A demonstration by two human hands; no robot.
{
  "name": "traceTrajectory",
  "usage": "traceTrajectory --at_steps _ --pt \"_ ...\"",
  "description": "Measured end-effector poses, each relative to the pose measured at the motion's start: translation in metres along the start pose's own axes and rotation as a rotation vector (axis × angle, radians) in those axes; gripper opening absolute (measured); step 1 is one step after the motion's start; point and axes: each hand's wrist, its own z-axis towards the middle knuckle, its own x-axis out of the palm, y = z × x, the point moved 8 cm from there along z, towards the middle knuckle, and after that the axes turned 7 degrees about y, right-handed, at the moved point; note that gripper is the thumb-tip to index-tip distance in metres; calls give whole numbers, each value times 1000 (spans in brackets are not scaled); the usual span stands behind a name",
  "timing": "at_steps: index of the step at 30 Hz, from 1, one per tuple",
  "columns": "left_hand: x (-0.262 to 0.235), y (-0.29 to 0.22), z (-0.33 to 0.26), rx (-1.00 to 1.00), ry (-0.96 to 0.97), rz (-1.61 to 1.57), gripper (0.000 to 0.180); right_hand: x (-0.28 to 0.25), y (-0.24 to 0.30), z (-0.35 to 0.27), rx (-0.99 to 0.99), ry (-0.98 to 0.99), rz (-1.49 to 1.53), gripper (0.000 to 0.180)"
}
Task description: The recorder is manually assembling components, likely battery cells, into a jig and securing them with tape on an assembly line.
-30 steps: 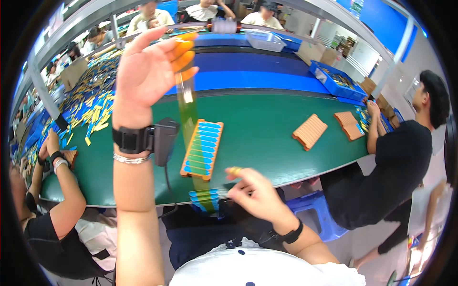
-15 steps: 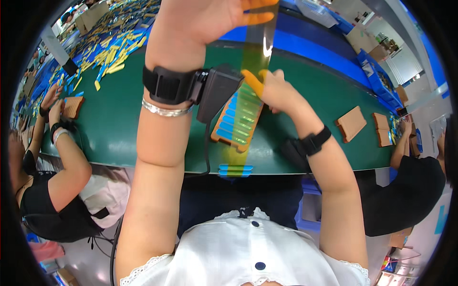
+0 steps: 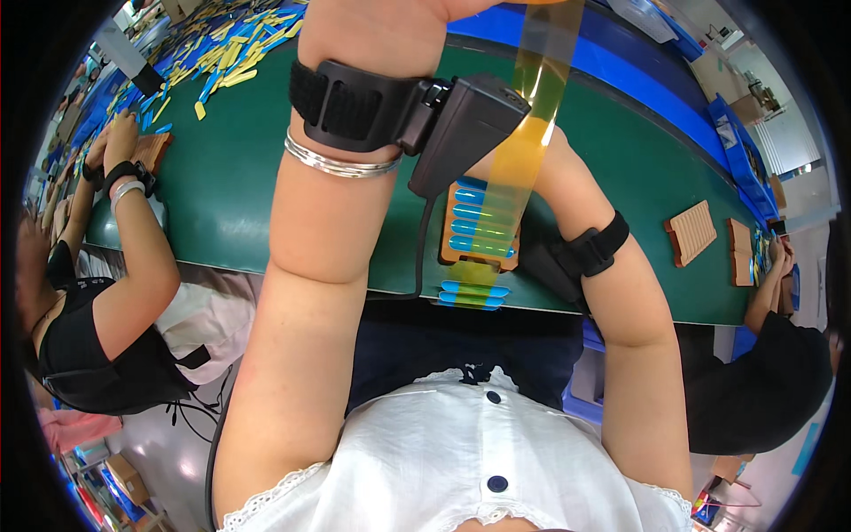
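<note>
Strips [image 3: 464,213] in tray [image 3: 449,235]: seated | Tape [image 3: 542,66]: over strips, upper part unlaid | Left hand [image 3: 377,27], right hand [image 3: 553,167]: fingers largely unseen, grip cannot be told

Tape [image 3: 542,80] runs over a tray [image 3: 450,235] on the table [image 3: 230,186] — strips [image 3: 235,58] far left, two more trays [image 3: 691,233] right

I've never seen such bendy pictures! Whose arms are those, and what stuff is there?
No robot: just a person. Their wide head camera looks down and bends edges. The left hand, partly cut off at the top, seems to hold a see-through yellow strip. The right hand is partly behind it, so I can't tell what it grips. Black boxes are strapped at both wrists. On the green table, a brown tray holds blue pieces in grooves, partly behind the strip.
</note>
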Motion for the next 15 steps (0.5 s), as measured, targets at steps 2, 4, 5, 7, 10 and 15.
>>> traceTrajectory --at_steps 2,4,5,7,10,15 --pt "0 0 1 3 3 13 38 -7 2 -8 -45 14 72 84" --pt "-4 4 5 -25 -33 -19 38 -6 -6 -20 -58 27 112 85" --pt "-5 7 9 -29 -32 -29 38 -13 -27 -30 46 -80 227 80" --pt "-10 5 7 -31 -69 -40 37 -20 -37 -51 138 -174 347 76" --pt "8 -6 -15 29 58 48 36 -37 -4 -120 126 -400 423 61" --pt "2 13 18 56 169 22 34 -6 65 -188 -272 -638 194 49"
